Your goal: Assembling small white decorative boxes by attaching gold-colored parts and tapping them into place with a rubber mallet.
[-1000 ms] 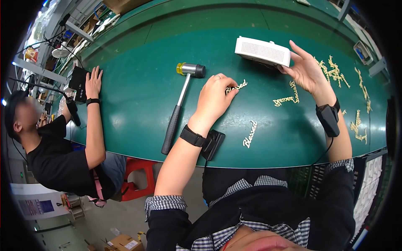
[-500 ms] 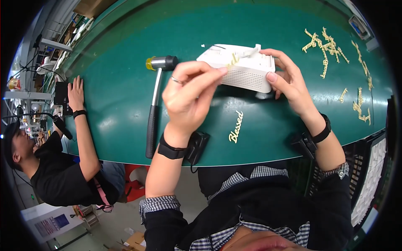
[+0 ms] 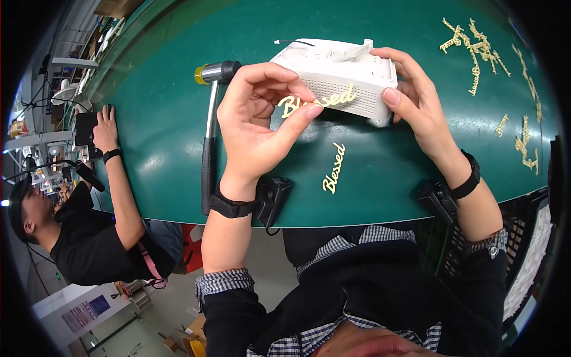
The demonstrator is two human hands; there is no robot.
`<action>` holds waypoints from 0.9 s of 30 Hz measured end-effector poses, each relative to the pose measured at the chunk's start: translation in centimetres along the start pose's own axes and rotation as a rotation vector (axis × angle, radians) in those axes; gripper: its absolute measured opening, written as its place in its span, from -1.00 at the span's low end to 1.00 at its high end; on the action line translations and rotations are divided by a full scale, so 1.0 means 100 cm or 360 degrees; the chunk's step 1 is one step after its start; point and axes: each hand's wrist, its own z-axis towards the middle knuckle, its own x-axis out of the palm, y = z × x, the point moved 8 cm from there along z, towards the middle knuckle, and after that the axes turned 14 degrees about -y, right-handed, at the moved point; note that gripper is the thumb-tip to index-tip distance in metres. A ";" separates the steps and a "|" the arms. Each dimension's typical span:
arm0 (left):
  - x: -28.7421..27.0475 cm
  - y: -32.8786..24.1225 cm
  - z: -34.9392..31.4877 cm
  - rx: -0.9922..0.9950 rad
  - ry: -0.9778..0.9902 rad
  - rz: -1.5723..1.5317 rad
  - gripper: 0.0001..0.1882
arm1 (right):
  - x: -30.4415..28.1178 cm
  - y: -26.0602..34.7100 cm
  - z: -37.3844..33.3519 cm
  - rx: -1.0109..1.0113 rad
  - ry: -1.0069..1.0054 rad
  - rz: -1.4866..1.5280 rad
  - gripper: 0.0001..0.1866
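Note:
Between thumb and index finger, my left hand pinches a thin cream-coloured lettering cutout in cursive script. The cutout is held in front of a white plastic housing with a perforated side, overlapping it in view; whether they touch I cannot tell. My right hand grips the right end of this housing, thumb on the near face and fingers behind. The housing's open top shows inner parts, and a short dark wire with a small white connector sticks out at the left. A similar lettering cutout lies on the table below.
A mallet with a black grip and a yellow-and-black head lies left of my left hand on the green table. Tangled cream cutouts lie at the far right, more along the right edge. At left, a co-worker's hand rests by a black box.
My left hand has turned and opened up its outer fingers, so the lettering cutout now shows clearly. Both hands and the housing sit slightly higher in view, which has shifted a little.

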 end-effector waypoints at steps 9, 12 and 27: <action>0.003 0.000 0.000 -0.0053 0.0077 0.0018 -0.62 | 0.001 0.002 -0.001 -0.0035 0.0011 -0.0044 -0.37; 0.004 0.000 -0.001 -0.0030 0.0093 0.0069 -0.62 | 0.001 0.002 -0.001 -0.0045 0.0008 -0.0048 -0.37; 0.003 0.000 0.000 -0.0010 0.0065 0.0219 -0.65 | 0.002 0.000 -0.002 -0.0086 0.0025 -0.0053 -0.37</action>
